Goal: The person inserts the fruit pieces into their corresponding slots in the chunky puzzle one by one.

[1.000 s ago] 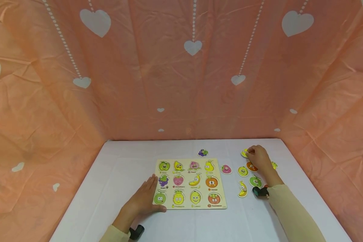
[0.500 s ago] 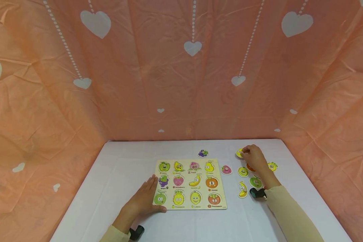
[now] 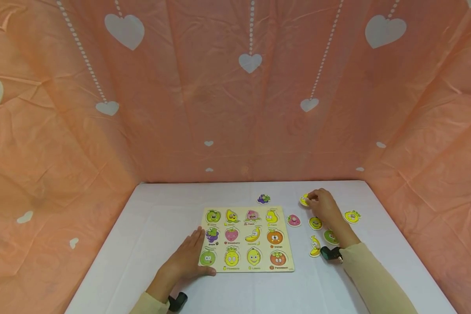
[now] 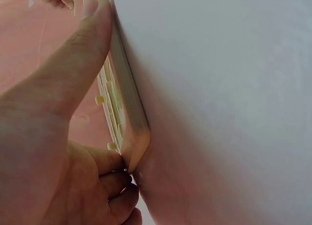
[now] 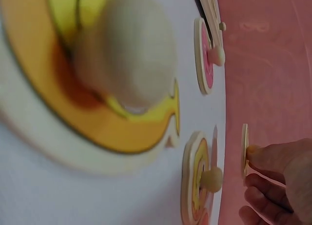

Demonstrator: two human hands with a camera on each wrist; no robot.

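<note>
Tabletop under matte white cloth (image 3: 157, 213): lies nearly flat, shows faint creases, widens toward the near side. Enclosed at back and both sides by tall peach-pink fabric walls (image 3: 235, 117), wrinkled, more orange at left. Patterned with flat white hearts (image 3: 250, 63), some below strings of white dots (image 3: 252, 26).

Mid-cloth: pale rectangular wooden board (image 3: 243, 245), bearing colourful fruit faces in three rows of four. Left hand (image 3: 186, 255): rests at its near left corner, fingers extended along the left edge, thumb against the near edge, not clasped round anything.

Right hand (image 3: 325, 205): pinches small yellow wooden piece with pale rim (image 3: 304, 200) between thumb and fingertips, past the board's far right corner. Raised off the cloth, per right wrist view.

Loose on cloth, right of board: pink strawberry-shaped piece (image 3: 293, 220), just beside it; round yellow smiling piece (image 3: 315, 223); yellow banana-shaped piece (image 3: 315, 247); round green piece (image 3: 330, 237), partly covered by the right wrist; yellow pineapple-shaped piece (image 3: 352, 216), farthest right. Just beyond the far edge: purple grape-cluster piece (image 3: 262, 199). Beige sleeves (image 3: 377, 279) on both arms.
</note>
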